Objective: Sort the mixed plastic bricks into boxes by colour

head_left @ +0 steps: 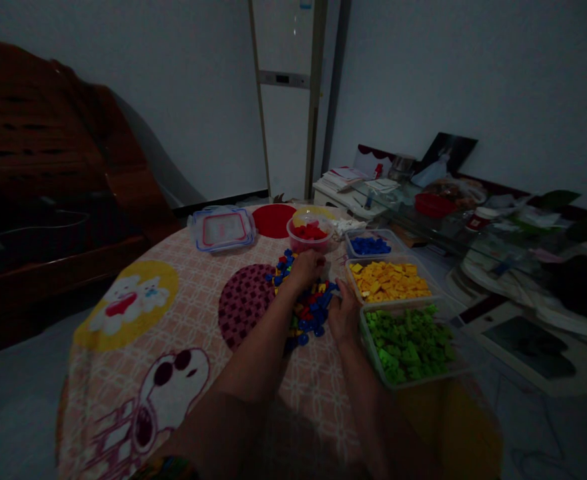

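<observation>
**Four tubs filled by colour, a mixed heap left between the hands**

The left hand [306, 267] lies at the far end of the loose bricks [312, 313], fingers curled down onto them right in front of the red tub [298, 245]. The light is too dim to tell whether its grip has closed on a brick or only rests there. The right hand [343, 313] sits at the heap's right edge, against the near corner of the yellow tub [388, 259]. Its fingers are bent too, and its grip cannot be read either.

The loose bricks lie on the table [198, 300] between the two hands, towards its right side. They are mostly blue, with some red, yellow and green mixed in.

Judging by how things lie, the sorting looks well along. The red tub holds only red pieces and the blue tub [373, 232] only blue. The yellow tub is well covered, and the green tub [413, 383] at the near right edge is heaped nearly full. What is left is the small mixed heap, largely blue.

Two lids, a clear lid [222, 229] and a red lid [273, 220], lie off at the table's far edge, so no tub is closed yet.
</observation>
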`<action>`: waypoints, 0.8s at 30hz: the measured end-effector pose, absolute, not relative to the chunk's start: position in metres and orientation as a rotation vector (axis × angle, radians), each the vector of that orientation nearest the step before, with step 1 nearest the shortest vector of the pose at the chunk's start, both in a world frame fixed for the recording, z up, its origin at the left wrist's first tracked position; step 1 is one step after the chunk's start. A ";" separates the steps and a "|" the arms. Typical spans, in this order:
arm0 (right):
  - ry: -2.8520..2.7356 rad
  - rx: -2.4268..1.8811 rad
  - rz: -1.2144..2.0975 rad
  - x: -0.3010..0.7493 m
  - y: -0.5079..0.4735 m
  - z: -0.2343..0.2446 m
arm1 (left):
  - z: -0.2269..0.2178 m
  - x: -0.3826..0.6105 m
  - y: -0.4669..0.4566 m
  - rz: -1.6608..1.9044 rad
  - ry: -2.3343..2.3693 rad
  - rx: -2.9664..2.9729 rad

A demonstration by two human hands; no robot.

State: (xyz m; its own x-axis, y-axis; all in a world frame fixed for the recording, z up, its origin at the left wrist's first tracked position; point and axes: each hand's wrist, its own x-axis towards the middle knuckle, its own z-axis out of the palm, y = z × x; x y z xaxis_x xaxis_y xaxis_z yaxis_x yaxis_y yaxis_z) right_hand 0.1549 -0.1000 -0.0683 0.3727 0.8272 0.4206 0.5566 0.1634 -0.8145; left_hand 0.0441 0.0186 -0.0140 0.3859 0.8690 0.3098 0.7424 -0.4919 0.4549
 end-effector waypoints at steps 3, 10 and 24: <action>-1.285 -1.514 0.298 0.155 -0.099 -0.071 | -0.006 0.040 0.022 1.024 1.359 2.165; -1.306 -1.506 0.280 0.155 -0.100 -0.071 | -0.005 0.026 0.039 1.499 1.179 1.460; -1.349 -1.515 0.254 0.158 -0.101 -0.072 | -0.020 -0.062 0.053 1.365 1.642 1.558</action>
